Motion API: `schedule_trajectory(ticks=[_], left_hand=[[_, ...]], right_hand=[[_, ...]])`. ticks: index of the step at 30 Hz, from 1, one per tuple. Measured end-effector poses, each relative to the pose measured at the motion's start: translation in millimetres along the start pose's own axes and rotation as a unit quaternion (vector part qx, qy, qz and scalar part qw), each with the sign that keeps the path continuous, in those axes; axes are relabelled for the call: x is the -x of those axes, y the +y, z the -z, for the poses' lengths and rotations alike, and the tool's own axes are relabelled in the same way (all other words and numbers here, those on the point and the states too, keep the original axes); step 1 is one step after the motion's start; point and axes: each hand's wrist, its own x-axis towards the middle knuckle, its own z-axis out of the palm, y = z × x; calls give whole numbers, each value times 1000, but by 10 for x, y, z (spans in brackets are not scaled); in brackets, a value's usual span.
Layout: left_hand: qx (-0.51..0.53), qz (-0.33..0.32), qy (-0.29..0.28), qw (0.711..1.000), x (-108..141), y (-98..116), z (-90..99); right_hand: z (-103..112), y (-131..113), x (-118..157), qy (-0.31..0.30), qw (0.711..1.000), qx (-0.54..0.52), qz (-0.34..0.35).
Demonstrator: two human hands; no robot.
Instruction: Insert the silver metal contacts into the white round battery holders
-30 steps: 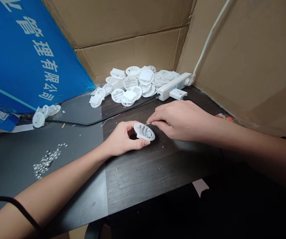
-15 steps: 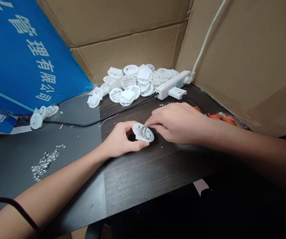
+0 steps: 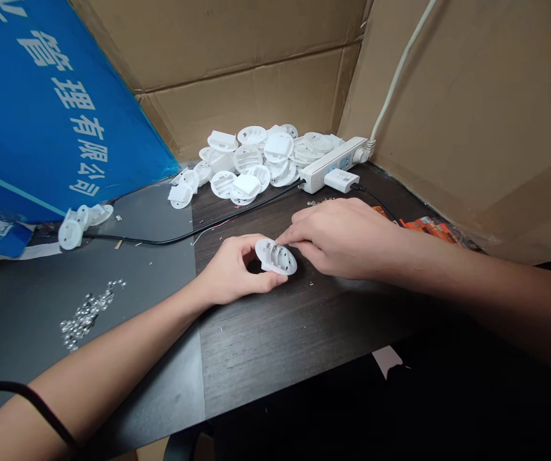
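While our left hand point(image 3: 234, 270) clasps the white disc point(image 3: 276, 257) between thumb and fingers, keeping it tilted with its slotted face toward us, our right hand point(image 3: 335, 238) works at its far rim. Both are above the desk point(image 3: 275, 349), nearer to us than the power strip point(image 3: 333, 165) and somewhat left of it.

A second ago a thin metal bit showed between our right fingertips and the disc; now the fingertips have come in to the rim and seem to touch it, and that bit is out of sight. We cannot tell whether the right fingers are pinching anything. We take the change to mean the small part has reached its spot on the disc and is being pushed or steadied there, though its seating is hidden.

With our right hand shifted, some small metal pieces point(image 3: 320, 202) have come into view just in front of the power strip, and orange packets point(image 3: 429, 227) show more to its right. The pile of white discs point(image 3: 278, 147) left of the power strip has stayed as it was.
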Motion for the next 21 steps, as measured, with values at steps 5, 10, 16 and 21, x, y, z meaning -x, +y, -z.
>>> schedule_trajectory(ticks=[5,10,16,21], left_hand=[[-20,-9,1,1000,9,20,-22],[-48,6,12,999,13,45,-43],[-14,1,1,1000,12,39,-14],[-17,2,4,1000,16,29,-1]], right_hand=[[10,-70,-18,-16,999,26,-13],[-13,-151,-35,-26,995,97,-26],[2,-65,-1,-12,999,42,-21],[9,5,23,-17,999,28,-26]])
